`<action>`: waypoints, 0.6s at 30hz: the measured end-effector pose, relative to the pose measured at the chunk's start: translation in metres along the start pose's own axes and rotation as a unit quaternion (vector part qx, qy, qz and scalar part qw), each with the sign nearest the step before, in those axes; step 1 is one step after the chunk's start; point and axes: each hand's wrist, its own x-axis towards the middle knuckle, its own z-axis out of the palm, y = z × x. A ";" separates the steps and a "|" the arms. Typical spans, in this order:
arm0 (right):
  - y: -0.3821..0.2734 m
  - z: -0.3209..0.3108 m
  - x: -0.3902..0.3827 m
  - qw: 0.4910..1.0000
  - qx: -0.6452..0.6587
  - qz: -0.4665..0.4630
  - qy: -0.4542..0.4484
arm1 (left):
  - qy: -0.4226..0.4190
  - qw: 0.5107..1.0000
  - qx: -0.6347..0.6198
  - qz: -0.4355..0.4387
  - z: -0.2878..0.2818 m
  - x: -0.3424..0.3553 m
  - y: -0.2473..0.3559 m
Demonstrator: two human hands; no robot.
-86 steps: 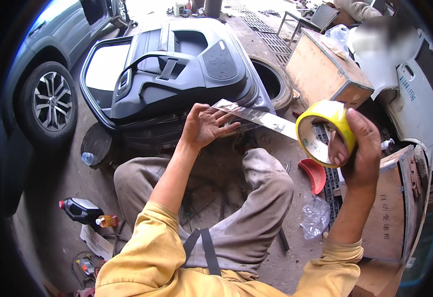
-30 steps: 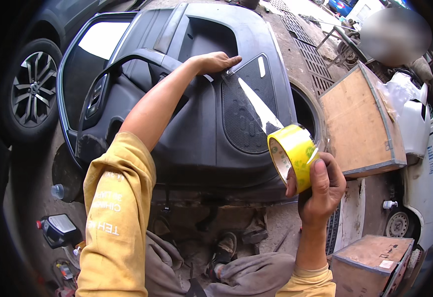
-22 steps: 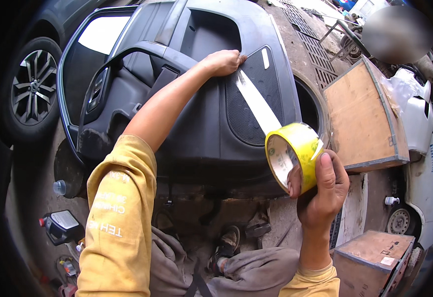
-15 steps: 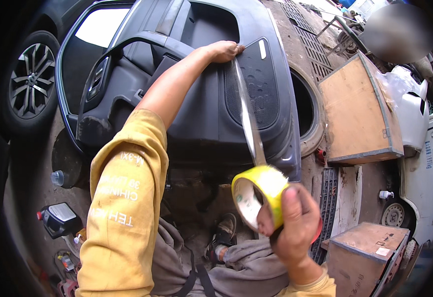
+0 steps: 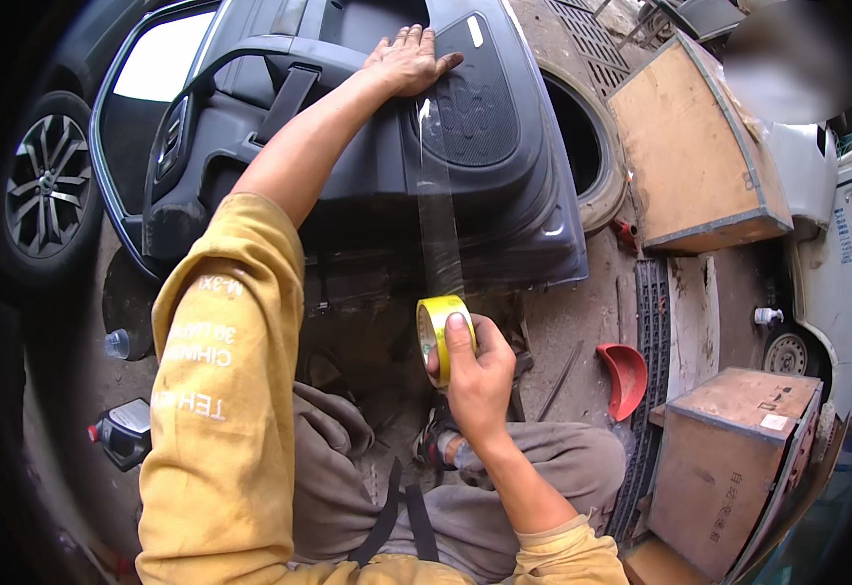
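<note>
Tape is apparently being laid: door pressed by spread left fingers, roll pinched below them by right fingers; next, tautness seems required.

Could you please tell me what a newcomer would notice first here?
Probably the bright yellow tape roll in the right hand, just below center. Its clear strip runs up to the left hand, spread on the dark car door. A red curved piece lies on the floor to the right.

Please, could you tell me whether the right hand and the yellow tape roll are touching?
Touching. The head view shows it: the right hand grips the yellow tape roll, its thumb lying across the roll's outer face.
</note>
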 end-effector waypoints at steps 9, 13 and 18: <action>0.090 0.000 0.007 0.996 -0.043 -0.052 0.063 | 0.034 0.997 0.006 0.074 -0.019 -0.131 0.061; 0.082 0.001 -0.018 0.992 -0.058 -0.078 0.079 | 0.071 0.993 0.004 0.093 -0.038 -0.195 0.085; 0.073 -0.002 -0.052 0.992 -0.102 -0.064 0.041 | 0.081 0.988 0.034 0.125 -0.066 -0.287 0.099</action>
